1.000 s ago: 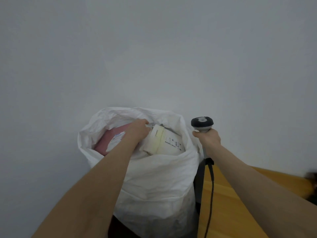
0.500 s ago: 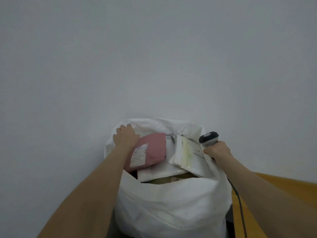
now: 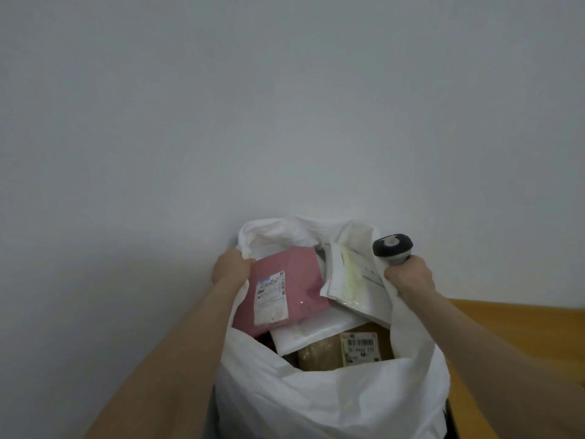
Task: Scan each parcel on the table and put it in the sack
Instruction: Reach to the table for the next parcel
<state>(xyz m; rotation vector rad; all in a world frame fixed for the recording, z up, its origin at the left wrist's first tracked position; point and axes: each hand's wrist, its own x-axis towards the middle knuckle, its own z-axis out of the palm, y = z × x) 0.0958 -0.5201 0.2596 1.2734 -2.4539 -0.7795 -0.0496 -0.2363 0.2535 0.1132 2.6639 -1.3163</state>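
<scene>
A view from the person's head, looking down past two bare forearms at a white sack (image 3: 316, 400) standing with its mouth wide open against a plain pale wall (image 3: 285, 106).

The left hand (image 3: 231, 269) is clenched on the sack's left rim, fingers curled over the edge and holding it outward. The right hand (image 3: 410, 277) is wrapped round the handle of a scanner (image 3: 392, 245), whose dark rounded head sticks up above the fist. The sack's right rim is bunched against the same fist, though it is hard to tell how firmly the fabric itself is held.

Several parcels are inside the sack, piled close to the top:
- A pink parcel (image 3: 294, 299) lies on the left, just beside the left hand, with a white label (image 3: 272, 296) facing up.
- A cream envelope (image 3: 349, 278) leans on the right, tilted, its lower corner over the parcels below.
- A flat white parcel (image 3: 308, 334) lies under both of these.
- A brown box (image 3: 319, 354) sits lowest, by the near wall of the sack, with a barcode label (image 3: 361, 346) on top.

A strip of wooden tabletop (image 3: 512, 324) shows at the right, behind the right forearm.
</scene>
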